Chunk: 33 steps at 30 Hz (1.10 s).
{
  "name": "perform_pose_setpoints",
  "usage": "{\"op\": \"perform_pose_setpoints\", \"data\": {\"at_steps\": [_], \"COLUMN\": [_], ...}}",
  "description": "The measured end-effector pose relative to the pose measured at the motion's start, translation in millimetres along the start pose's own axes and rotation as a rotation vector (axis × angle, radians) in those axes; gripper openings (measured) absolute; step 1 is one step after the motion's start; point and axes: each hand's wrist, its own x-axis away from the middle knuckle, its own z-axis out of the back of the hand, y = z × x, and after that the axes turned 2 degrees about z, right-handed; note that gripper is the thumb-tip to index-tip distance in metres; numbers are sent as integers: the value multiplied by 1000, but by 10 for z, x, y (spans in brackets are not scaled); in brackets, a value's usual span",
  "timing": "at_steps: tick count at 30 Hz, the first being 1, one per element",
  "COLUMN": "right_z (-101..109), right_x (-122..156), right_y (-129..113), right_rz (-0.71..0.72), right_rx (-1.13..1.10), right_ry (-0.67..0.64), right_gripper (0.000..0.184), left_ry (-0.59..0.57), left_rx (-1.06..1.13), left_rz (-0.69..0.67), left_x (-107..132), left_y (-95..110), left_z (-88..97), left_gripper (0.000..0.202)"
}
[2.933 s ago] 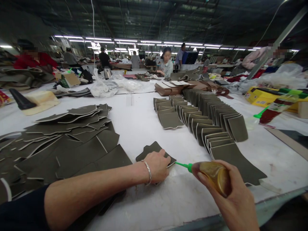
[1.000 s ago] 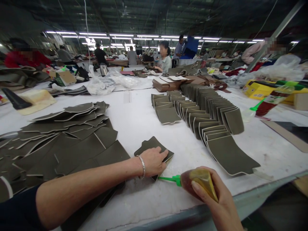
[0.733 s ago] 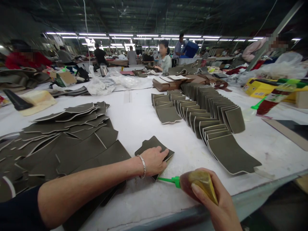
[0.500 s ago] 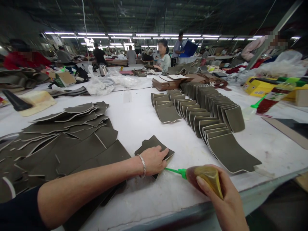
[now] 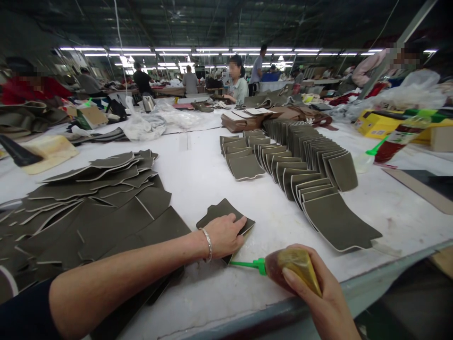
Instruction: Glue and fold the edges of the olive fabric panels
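We find left hand (image 5: 224,236), unclenched, pinning olive panel (image 5: 222,208), likely steadying; right hand (image 5: 327,293) grasps squeeze bottle (image 5: 299,267), nozzle (image 5: 247,264) nearside of left fingers.

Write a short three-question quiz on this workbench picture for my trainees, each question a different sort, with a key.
1. Multiple choice: What does the right hand hold?
a) scissors
b) a bottle
c) a brush

2. True or false: The left hand rests on a dark piece.

3. Fill in the blank: The bracelet is on the person's ____ wrist.

Key:
1. b, a bottle with a green nozzle.
2. True.
3. left.
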Motion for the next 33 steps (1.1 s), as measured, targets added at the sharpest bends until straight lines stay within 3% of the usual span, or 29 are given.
{"op": "perform_pose_setpoints", "data": {"at_steps": [5, 10, 15, 17, 21, 27, 33], "right_z": [5, 22, 187, 220, 206, 212, 202], "right_x": [-19, -78, -293, -329, -327, -351, -309], "right_y": [-20, 57, 213, 241, 234, 237, 238], "right_rz": [54, 85, 182, 185, 201, 213, 213], "right_rx": [82, 94, 186, 181, 172, 196, 205], "right_ry": [106, 34, 188, 188, 87, 245, 238], "right_gripper": [46, 43, 49, 49, 44, 51, 51], "left_ry": [-2, -7, -6, -17, -46, -62, -60], "left_rx": [1, 8, 26, 34, 51, 57, 48], "left_rz": [-5, -7, -30, -29, -21, -22, -28], "left_x": [-22, -36, -50, -57, -63, -62, -68], "left_y": [5, -11, -48, -59, -56, -45, -58], "left_z": [-7, -22, -37, -31, 10, 37, 11], "left_gripper": [57, 57, 55, 55, 55, 54, 55]}}
